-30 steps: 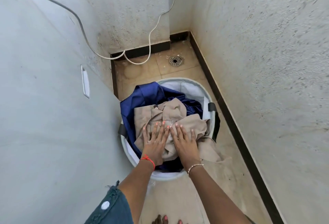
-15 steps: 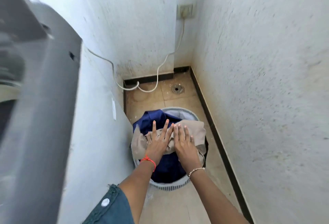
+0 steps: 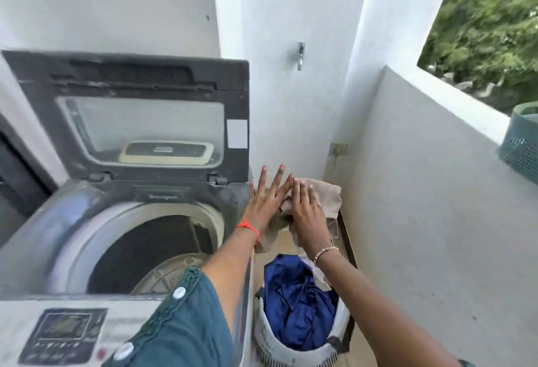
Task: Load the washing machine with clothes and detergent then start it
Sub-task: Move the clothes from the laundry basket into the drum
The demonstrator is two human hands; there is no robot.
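A crumpled beige cloth garment [image 3: 323,194] is pressed betw. the left hand [image 3: 266,202] and right hand [image 3: 305,215], fingers flat and extended. Below the hands, a round white laundry basket [image 3: 276,346] w/ dark blue fabric [image 3: 297,302] is seen; left of them, the grey top-load washing machine [image 3: 72,221] is open.

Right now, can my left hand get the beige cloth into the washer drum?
Probably yes. The lid stands open and the drum mouth looks unobstructed, just left of the left hand, which together with the right hand holds the beige cloth.

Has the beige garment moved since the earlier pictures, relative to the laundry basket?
Yes. The beige garment went up: earlier it lay in the laundry basket, now both hands hold it above it.
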